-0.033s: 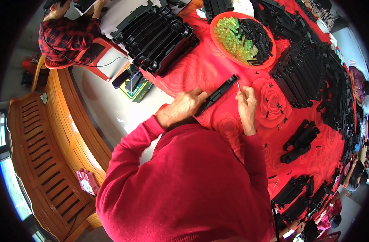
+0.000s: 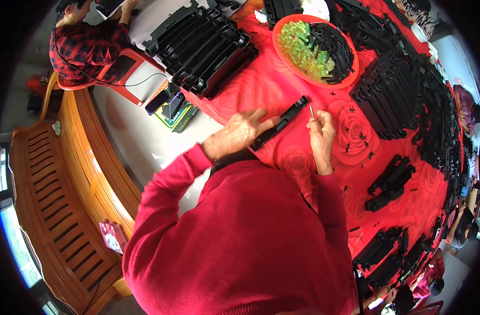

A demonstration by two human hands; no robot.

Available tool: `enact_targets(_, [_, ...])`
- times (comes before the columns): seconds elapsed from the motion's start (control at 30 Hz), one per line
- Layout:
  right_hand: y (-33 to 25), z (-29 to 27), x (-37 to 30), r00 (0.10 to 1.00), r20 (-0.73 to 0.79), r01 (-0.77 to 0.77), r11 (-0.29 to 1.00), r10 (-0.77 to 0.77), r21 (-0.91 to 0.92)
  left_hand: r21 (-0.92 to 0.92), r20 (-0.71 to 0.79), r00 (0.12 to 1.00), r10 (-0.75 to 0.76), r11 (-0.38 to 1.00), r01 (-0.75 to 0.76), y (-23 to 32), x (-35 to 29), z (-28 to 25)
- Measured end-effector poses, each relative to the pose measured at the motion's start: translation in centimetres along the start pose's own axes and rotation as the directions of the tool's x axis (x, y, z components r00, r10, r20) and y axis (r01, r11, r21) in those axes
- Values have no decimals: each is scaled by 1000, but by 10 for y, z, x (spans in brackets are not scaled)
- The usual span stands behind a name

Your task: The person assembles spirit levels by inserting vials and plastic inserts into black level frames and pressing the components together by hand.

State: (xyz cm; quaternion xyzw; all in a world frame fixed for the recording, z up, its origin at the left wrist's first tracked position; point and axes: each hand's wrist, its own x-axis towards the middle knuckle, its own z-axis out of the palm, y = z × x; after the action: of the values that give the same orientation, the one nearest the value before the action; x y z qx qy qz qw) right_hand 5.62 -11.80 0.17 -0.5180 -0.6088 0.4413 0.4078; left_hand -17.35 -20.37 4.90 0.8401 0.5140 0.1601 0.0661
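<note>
My left hand (image 2: 241, 132) holds a long narrow black plastic part (image 2: 282, 123), which lies slantwise above the red tablecloth. One finger reaches across the top of that part and the others rest apart, over its near side; the thumb is hard to see. Close to its far end, my right hand (image 2: 321, 134) pinches a thin, pale, metallic-looking stick (image 2: 311, 111), pointing upward and apart from the part. What the stick is cannot be made out. Tiny black pieces (image 2: 362, 137) are scattered on the cloth right of my right hand.
An orange-rimmed basin (image 2: 278, 51) of yellow-green and black pieces stands beyond my hands. Black moulded parts are stacked at far left (image 2: 198, 50) and right (image 2: 382, 100); two more parts (image 2: 389, 184) lie nearer. A person in a checked shirt (image 2: 90, 50) sits at upper left, near a wooden bench (image 2: 56, 210).
My left hand's fingers have loosened and slid further over the black part, one now stretched across it. The right hand and its stick stay almost where they were.
</note>
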Motion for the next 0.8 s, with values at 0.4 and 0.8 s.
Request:
enact_targets(0.4, [-6,-30,-23,996,-61,69,979,-59,193,402,275,744,609,630,-664,-18,75,-13])
enact_targets(0.8, [-43,-45,-15,955,133,295,901,-266,-317,209,-42,981,191,961,-179,-17,24,-1])
